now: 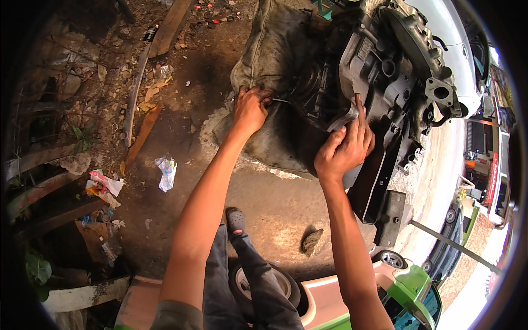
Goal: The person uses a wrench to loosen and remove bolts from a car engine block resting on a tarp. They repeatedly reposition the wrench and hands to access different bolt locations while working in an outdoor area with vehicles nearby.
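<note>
— Where was the thin metal rod [281, 100], and which way did it point?
— It was at the left side of the dark engine [379, 71], over the stained cloth [275, 144]. From your left grip [251, 111], which was curled closed on its near end, it pointed to the right, its long axis almost level across the view.
— And your right grip [346, 151]?
— This one was pinched closed on the curved metal piece [344, 119], over the engine. The piece's long axis ran slantwise, from lower left to upper right.
</note>
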